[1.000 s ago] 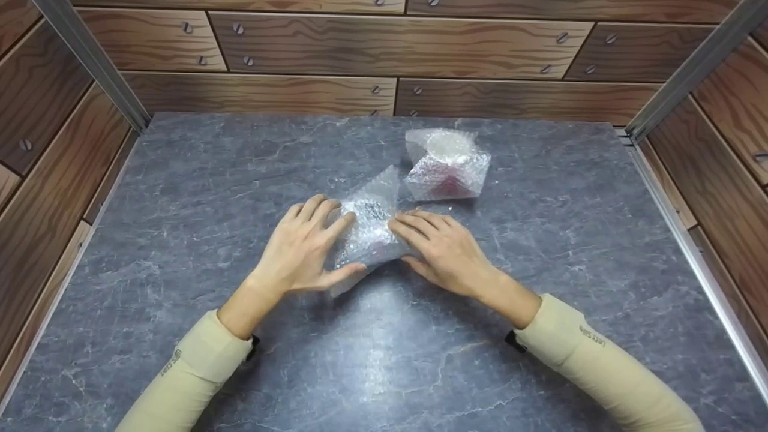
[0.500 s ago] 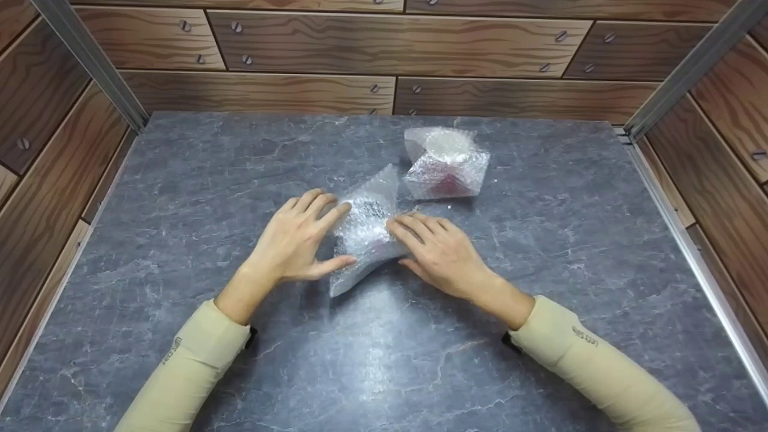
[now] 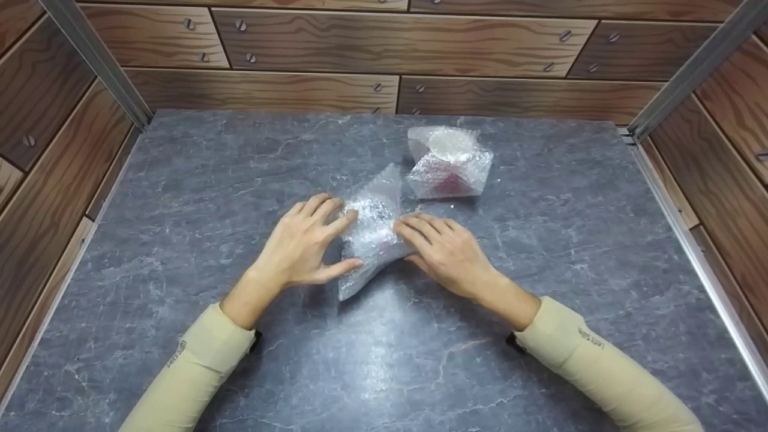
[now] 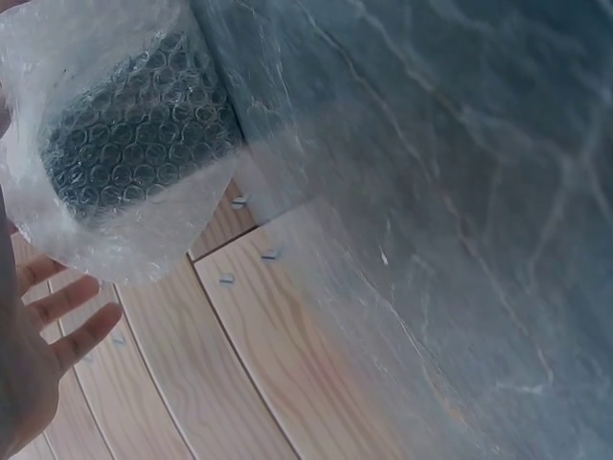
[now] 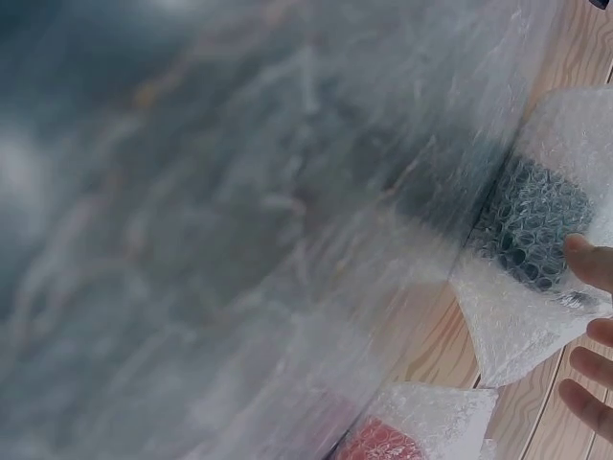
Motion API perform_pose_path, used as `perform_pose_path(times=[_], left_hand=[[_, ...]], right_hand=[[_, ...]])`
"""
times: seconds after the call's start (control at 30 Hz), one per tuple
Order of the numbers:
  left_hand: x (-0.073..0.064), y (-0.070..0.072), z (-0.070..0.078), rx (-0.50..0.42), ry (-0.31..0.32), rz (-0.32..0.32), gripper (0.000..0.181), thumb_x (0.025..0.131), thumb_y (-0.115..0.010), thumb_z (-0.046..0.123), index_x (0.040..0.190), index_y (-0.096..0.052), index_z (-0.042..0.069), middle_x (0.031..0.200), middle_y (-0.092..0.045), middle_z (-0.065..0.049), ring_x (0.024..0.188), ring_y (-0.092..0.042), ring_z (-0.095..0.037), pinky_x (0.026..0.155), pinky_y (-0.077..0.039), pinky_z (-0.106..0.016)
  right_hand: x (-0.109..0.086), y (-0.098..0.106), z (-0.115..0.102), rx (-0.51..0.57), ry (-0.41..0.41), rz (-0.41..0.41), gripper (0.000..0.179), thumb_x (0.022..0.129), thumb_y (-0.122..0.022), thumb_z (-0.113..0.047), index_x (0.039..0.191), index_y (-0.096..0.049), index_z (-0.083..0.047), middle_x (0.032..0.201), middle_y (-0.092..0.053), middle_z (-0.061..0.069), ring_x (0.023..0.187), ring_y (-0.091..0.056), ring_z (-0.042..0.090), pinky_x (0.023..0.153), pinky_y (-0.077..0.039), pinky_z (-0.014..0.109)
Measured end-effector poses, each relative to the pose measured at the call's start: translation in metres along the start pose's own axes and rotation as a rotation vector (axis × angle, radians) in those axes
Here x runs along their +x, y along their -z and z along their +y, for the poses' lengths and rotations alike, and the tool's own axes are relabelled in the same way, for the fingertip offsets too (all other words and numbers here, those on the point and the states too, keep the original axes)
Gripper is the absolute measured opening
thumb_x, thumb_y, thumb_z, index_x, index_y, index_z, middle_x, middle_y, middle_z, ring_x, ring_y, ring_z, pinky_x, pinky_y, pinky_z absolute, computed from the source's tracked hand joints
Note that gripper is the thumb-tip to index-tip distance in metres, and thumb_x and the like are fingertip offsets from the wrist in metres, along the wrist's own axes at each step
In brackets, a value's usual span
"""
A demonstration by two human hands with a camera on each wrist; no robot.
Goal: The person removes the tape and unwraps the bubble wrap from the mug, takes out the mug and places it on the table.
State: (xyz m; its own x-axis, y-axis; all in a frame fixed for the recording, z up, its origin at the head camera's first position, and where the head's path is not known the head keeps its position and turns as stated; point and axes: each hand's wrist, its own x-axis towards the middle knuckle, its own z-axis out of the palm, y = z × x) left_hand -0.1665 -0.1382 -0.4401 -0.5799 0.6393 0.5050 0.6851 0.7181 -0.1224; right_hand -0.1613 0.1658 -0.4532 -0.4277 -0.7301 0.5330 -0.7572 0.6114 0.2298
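Observation:
A bubble-wrapped package (image 3: 372, 231) lies on the table between the two hands, one pointed corner toward the back and another toward the front. A dark object shows through its bubble wrap (image 4: 144, 129) in the left wrist view; its kind is hidden. On the package's left side, the left hand (image 3: 303, 243) rests with fingers spread and thumb apart. At the right edge, the right hand (image 3: 447, 252) touches the wrap with extended fingers. One fingertip of it lies against the bubble wrap (image 5: 541, 220) in the right wrist view.
A second bubble-wrapped bundle (image 3: 450, 168) stands behind and to the right, with a pale round top and something red inside. The grey marbled table (image 3: 240, 150) ends at a wood-patterned back wall (image 3: 312, 93). Metal rails (image 3: 696, 258) run along the sides.
Both hands stay at the package's sides, with only slight shifts of the left hand's fingers and thumb. The package and the second bundle have hardly moved.

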Motion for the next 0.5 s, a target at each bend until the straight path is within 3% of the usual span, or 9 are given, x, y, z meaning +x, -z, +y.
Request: perform_pose_path(times=[0.2,0.5], left_hand=[[-0.001,0.001,0.010,0.022,0.012,-0.024,0.078,0.089,-0.059,0.078,0.140,-0.063,0.019,0.137,-0.065,-0.014,0.125,-0.063,-0.036,0.096,-0.061,-0.048],[0.001,0.005,0.028,0.055,0.038,-0.020,0.077,0.090,-0.058,0.079,0.138,-0.063,0.019,0.133,-0.066,-0.013,0.126,-0.064,-0.035,0.092,-0.062,-0.046]], right_hand=[[-0.006,0.003,0.002,0.023,-0.016,0.004,0.065,0.083,-0.088,-0.030,0.139,-0.063,-0.011,0.134,-0.072,0.010,0.119,-0.070,0.030,0.095,-0.063,0.039],[-0.013,0.009,0.005,0.063,-0.038,0.008,0.064,0.081,-0.090,-0.025,0.138,-0.065,-0.010,0.131,-0.074,0.010,0.117,-0.071,0.031,0.099,-0.062,0.043]])
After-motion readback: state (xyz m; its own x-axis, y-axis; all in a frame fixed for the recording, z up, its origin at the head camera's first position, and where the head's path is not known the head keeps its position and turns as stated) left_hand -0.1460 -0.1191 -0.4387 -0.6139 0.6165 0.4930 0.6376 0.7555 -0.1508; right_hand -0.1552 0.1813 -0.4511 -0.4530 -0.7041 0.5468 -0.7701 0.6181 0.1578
